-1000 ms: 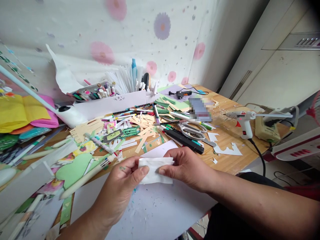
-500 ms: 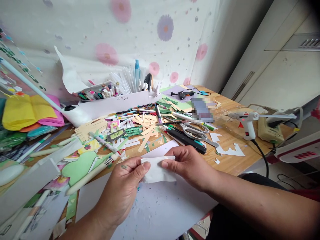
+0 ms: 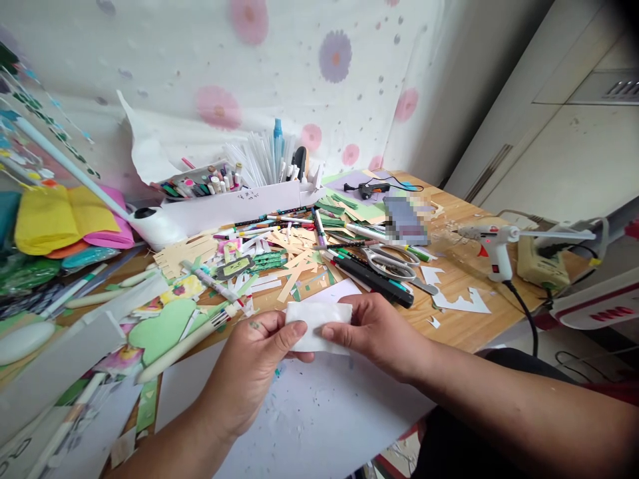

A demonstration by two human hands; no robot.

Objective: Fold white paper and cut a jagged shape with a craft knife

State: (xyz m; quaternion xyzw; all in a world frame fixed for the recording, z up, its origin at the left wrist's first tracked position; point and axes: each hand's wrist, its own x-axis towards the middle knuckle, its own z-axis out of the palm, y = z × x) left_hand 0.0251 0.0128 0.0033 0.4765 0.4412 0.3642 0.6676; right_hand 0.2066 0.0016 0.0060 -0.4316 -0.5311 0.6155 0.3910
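Observation:
A small white piece of paper (image 3: 319, 317), soft-looking and roughly rectangular, is held up between both hands. My left hand (image 3: 254, 362) pinches its left side, the thumb on the front and some fingers behind, with fingertips showing below the lower edge. On the right side, my right hand (image 3: 379, 332) grips it with the thumb pressed on the front; its other fingers are mostly hidden behind. Beneath the hands lies a large white sheet (image 3: 319, 419) dotted with small coloured specks.
Scissors (image 3: 389, 263), a black pen-like tool (image 3: 372, 279), markers and paper strips (image 3: 294, 266) litter the wooden table beyond the hands. A white glue gun (image 3: 494, 246) stands at right by a power strip (image 3: 542, 263). At left are a green paper cutout (image 3: 162, 329) and a lamp base (image 3: 157, 229).
The paper has tilted and shifted slightly upward, its upper edge now above both thumbs. Left fingertips now show beneath it. The camera view has shifted slightly.

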